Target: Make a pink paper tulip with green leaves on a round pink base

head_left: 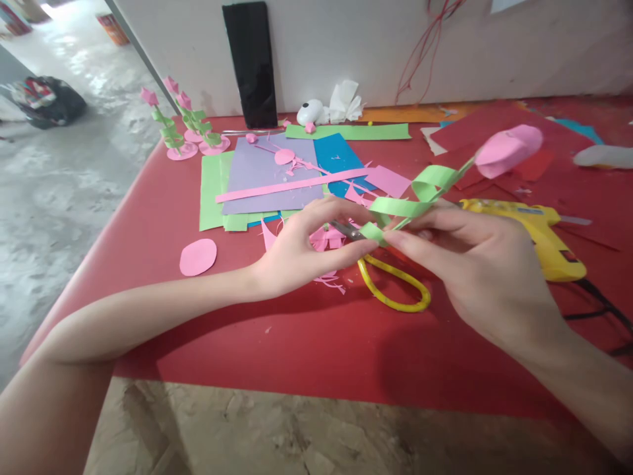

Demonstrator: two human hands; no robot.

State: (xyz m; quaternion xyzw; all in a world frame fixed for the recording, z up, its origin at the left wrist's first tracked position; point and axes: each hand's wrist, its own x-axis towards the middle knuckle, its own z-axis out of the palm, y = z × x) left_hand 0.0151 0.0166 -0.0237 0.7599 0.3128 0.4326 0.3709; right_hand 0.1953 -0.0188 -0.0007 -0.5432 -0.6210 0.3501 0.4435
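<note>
1. Paper flower (440,176), quantity one: at 2 o'clock; long axis and bud (509,150) point likewise.
2. Left hand (297,247): fingertips pinching green strip (372,232).
3. Right hand (475,257): fingertips clamped on stem (465,169).
4. Standing flowers (182,152): three, 10 o'clock.

Left grip (291,257) and right grip (477,254) on green strip (398,207), pink flower (509,150), yellow-handled scissors (403,307)

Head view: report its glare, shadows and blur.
In the head view, pale glare washes the floor at upper left; soft shadows lie on the red tabletop below the left forearm and right hand; that hand and the pink paper flower look slightly soft.
</note>
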